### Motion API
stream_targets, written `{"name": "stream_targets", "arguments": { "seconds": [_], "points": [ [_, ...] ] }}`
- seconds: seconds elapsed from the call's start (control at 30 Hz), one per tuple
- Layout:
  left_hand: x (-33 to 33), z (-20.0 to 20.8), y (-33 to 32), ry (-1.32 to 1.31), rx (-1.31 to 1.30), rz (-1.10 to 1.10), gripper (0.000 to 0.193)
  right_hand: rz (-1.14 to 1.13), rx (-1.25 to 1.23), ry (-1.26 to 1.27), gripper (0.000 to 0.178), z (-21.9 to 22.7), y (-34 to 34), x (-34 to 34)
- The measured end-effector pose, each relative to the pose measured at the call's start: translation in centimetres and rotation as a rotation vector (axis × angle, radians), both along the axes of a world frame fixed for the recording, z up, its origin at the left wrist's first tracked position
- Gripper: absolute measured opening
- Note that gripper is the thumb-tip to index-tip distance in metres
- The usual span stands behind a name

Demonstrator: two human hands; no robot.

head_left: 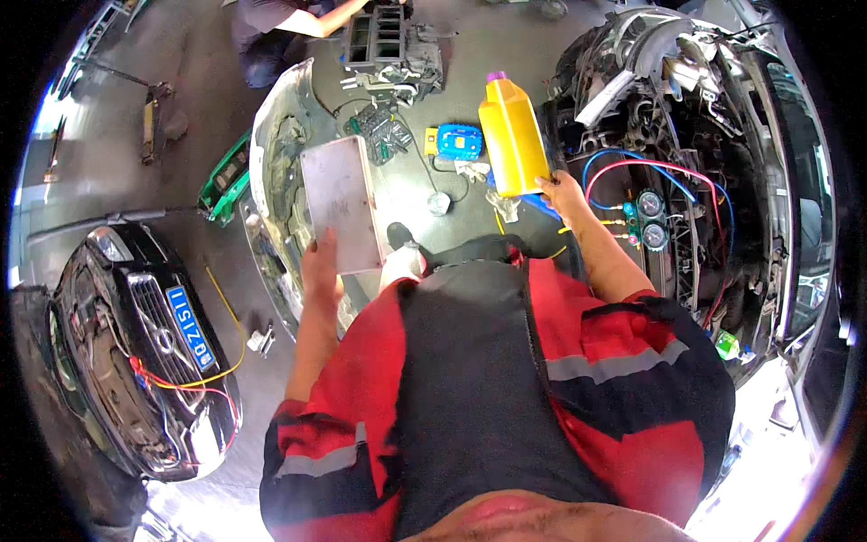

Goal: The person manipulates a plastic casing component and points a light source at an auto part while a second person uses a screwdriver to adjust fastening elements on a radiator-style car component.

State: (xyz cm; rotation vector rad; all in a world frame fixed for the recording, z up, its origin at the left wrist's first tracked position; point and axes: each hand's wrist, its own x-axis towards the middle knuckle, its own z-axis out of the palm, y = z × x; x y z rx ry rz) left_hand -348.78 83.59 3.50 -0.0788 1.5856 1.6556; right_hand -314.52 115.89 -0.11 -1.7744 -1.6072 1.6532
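My left hand (322,264) is closed on the lower left edge of a flat, grey rectangular panel with a pale rim (343,194). Its kind I cannot make out. In my right hand (562,196) is a yellow plastic jug (513,135) with a purple cap, gripped near its base. The jug stands nearly upright, leaning a little left, cap end away from me. Beyond the jug and to its left is a blue and yellow case-like object (459,142) on the floor.
An opened-up car (668,108) fills the right, with a gauge set (650,221) and red and blue hoses. A black car front (153,334) stands left. A loose bumper (280,117) lies behind the panel. An engine (393,50) and another person (271,32) are at the back.
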Motion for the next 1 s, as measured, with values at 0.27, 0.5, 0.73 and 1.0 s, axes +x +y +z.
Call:
{"name": "stream_targets", "arguments": {
  "seconds": [0.27, 0.5, 0.73, 1.0],
  "points": [
    [-8.8, -0.6, 7.9, 0.020, -0.049, 0.021, 0.051, 0.127, 0.055, -0.076, 0.029, -1.4, 8.1, -11.0],
    [-6.6, -1.3, 9.9, -0.065, -0.067, 0.278, 0.048, 0.578, 0.400, -0.364, 0.039, -5.9, 20.4, -23.1],
    [-1.0, -1.2, 6.4, -0.235, -0.182, 0.494, 0.049, 0.616, 0.572, -0.333, 0.040, -11.4, 28.2, -40.4],
    [-1.2, -5.2, 2.2, -0.255, -0.336, 0.518, 0.049, 0.705, 0.776, -0.313, 0.031, -21.8, 30.1, -50.4]
  ]
}}
